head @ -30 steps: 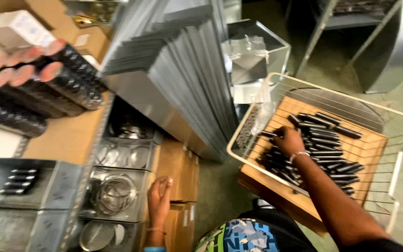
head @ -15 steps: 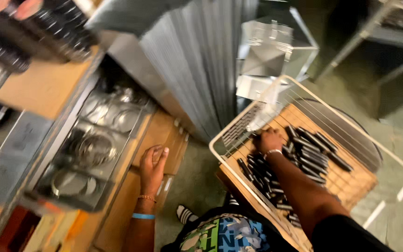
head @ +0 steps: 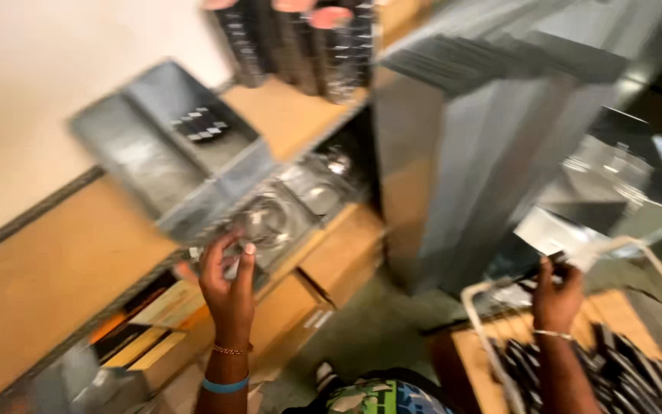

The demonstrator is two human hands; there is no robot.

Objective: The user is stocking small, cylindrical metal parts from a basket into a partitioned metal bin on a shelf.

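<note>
My left hand [head: 227, 285] is raised to the front edge of a grey metal bin [head: 193, 207] on the shelf, fingers apart and holding nothing I can make out. Behind it lie shiny round metal rings [head: 270, 218]. My right hand [head: 557, 295] is at the far rim of a white wire basket [head: 484, 337], fingers curled on a black piece [head: 549, 264]; blur hides the detail. Several black pieces [head: 622, 376] lie in the basket on a wooden board. At the top, another person's fingertips [head: 331, 15] hold stacks of black parts [head: 293, 46].
A small pile of black parts [head: 201, 124] sits in an upper grey bin. Tall sheet-metal duct pieces [head: 484, 153] lean between shelf and basket. Cardboard boxes [head: 323, 268] stand under the shelf. A shiny metal box [head: 614, 184] is behind the basket. Bare floor [head: 369, 330] shows below.
My view swung left and up toward the shelf. My left hand rose from the cardboard boxes to the metal bin. My right hand moved from the pile to the basket's far rim.
</note>
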